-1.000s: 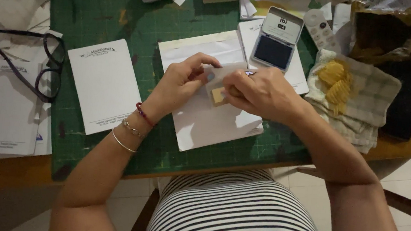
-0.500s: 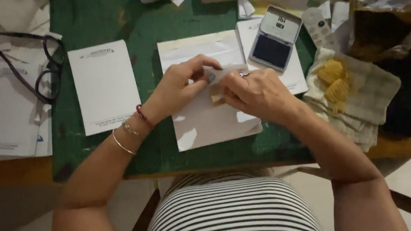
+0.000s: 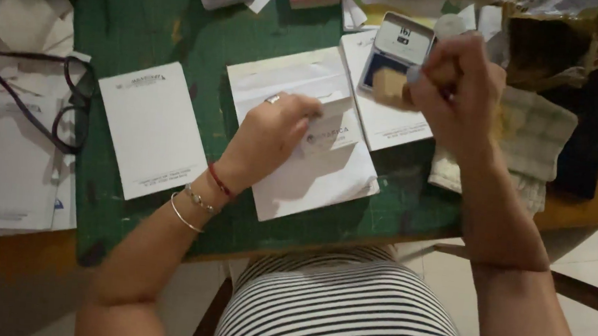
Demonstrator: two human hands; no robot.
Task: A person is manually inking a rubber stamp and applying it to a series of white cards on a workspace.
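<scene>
At the far left, a pair of dark glasses point(image 3: 72, 106) is laid across a stack of white printed sheets point(image 3: 5, 161). Beside them, a white notepad point(image 3: 153, 128) is set on the green cutting mat point(image 3: 148, 24) that covers the table. Near the middle, a white envelope point(image 3: 313, 169) is pinned flat by the left hand point(image 3: 270, 134), its fingers point(image 3: 303, 109) curled down onto the small stamped flap point(image 3: 330, 129). Further right, an open ink pad point(image 3: 394, 55) is seen resting on another printed sheet. Just over it, the right hand point(image 3: 452, 84) is clenched around what appears to be a wooden stamp point(image 3: 392, 87), though much of it is hidden. A checked cloth point(image 3: 533, 132) is spread at the right edge.
</scene>
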